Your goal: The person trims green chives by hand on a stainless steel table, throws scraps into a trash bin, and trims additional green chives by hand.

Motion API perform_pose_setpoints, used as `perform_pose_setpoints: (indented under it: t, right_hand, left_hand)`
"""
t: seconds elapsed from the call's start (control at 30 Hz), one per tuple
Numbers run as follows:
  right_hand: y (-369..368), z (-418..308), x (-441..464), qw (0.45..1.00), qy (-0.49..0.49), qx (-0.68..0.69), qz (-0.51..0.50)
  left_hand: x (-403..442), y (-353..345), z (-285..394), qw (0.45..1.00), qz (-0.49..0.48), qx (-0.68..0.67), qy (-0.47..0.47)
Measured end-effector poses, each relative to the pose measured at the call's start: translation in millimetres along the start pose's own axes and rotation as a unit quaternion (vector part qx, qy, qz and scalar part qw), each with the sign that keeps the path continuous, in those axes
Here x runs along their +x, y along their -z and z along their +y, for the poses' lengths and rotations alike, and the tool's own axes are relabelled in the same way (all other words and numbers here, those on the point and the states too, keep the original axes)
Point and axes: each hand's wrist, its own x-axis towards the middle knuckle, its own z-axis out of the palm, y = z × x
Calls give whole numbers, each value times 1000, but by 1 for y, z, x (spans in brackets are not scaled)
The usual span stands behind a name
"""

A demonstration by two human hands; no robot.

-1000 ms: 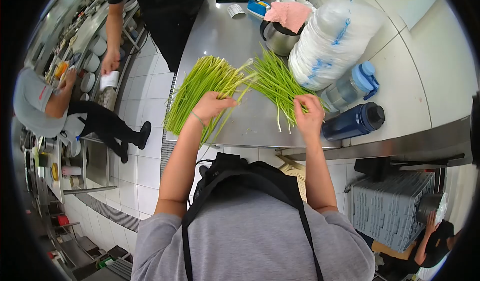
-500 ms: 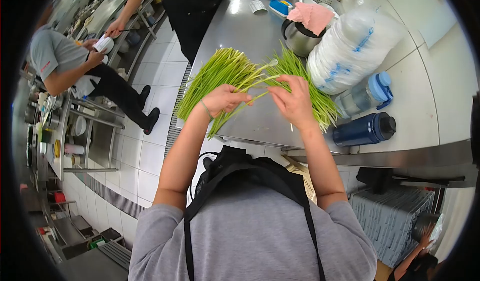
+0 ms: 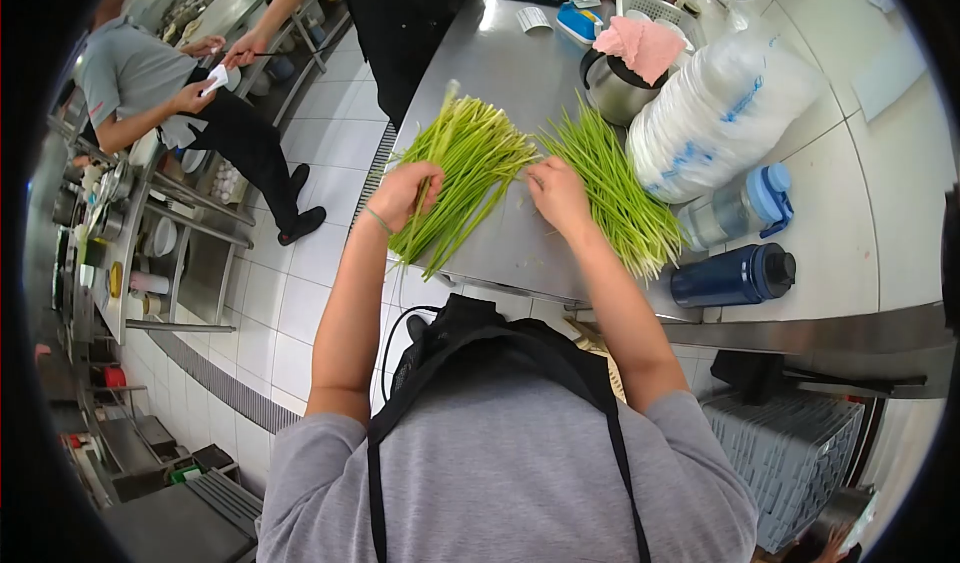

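Note:
A thick bundle of long, thin green stalks (image 3: 470,163), like chives, lies on the steel table with paler ends to the right. My left hand (image 3: 408,195) is closed at its near left side, around a stalk whose blurred pale tip sticks up past the bundle. My right hand (image 3: 558,191) has its fingers curled together by the bundle's right-hand ends; whatever they pinch is too small to make out. A second pile of green stalks (image 3: 618,198) lies just right of that hand, its pale ends toward the near right.
Behind the right pile stand a steel jug (image 3: 612,93) with a pink cloth (image 3: 640,45) and a plastic-wrapped white stack (image 3: 710,113). A clear bottle (image 3: 735,206) and a dark blue bottle (image 3: 730,275) stand at right. Two people (image 3: 150,83) (image 3: 410,33) are at far left.
My hands, which were together over stalks between the piles, have moved apart. The left went left with a stalk; the right drew slightly left to the left bundle's ends.

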Motion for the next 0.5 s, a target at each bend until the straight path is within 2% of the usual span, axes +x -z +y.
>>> perform_pose_setpoints:
  t: [0.2, 0.33, 0.37, 0.43, 0.47, 0.5]
  right_hand:
    - [-30, -5, 16, 995, 72, -67, -1]
    - [-30, -11, 20, 993, 75, -91, -24]
    - [-25, -13, 16, 996, 73, -56, -13]
    - [-6, -28, 17, 997, 70, -21, -6]
    - [4, -34, 18, 990, 135, -17, 28]
    - [15, -41, 20, 978, 200, -13, 62]
  left_hand:
    - [-2, -7, -9, 997, 4, -48, 55]
    - [-7, -15, -5, 994, 17, -79, 68]
    - [-7, -15, -2, 995, 18, -79, 67]
    - [-7, -17, 3, 998, 64, 14, 2]
    - [-7, -23, 7, 998, 65, 12, 4]
    - [-7, -36, 16, 991, 77, 101, -42]
